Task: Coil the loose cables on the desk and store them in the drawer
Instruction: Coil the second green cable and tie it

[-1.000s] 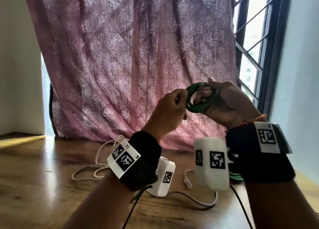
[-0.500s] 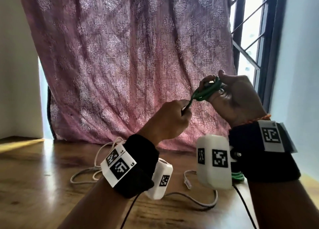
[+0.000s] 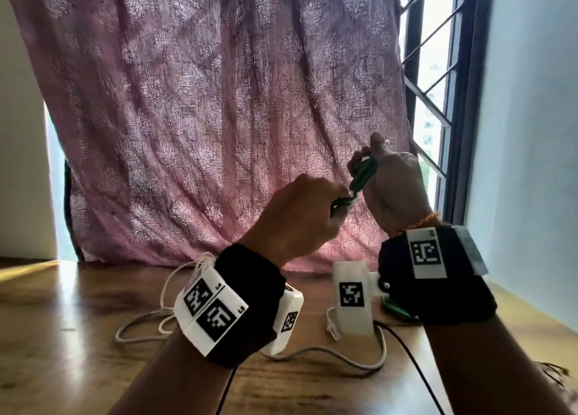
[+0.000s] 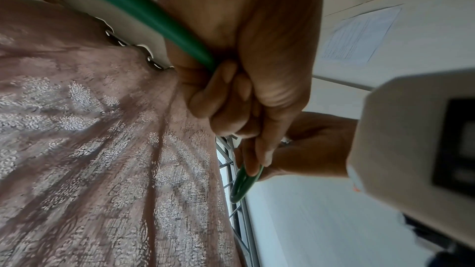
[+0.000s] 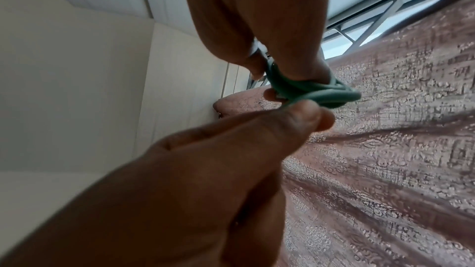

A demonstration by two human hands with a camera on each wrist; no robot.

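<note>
Both hands grasp the green cable (image 3: 362, 176), its coil nearly wound at the right grip (image 3: 391, 189) above the left grip (image 3: 300, 214); white cables (image 3: 312, 350) lie loose on the bench (image 3: 62, 336) below.

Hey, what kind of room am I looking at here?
Probably a room in a home, at a window. A wooden desk stands against a pink patterned curtain, a barred window is beside it, and loose white cables lie on the wood.

Two hands raised: left hand (image 3: 297, 217), right hand (image 3: 394, 189). One green cable (image 3: 362, 173) between them. Two pale cables on desk (image 3: 62, 336): white cable (image 3: 169, 289), grey cable (image 3: 328, 352). One curtain (image 3: 219, 101). One window (image 3: 434, 70).
</note>
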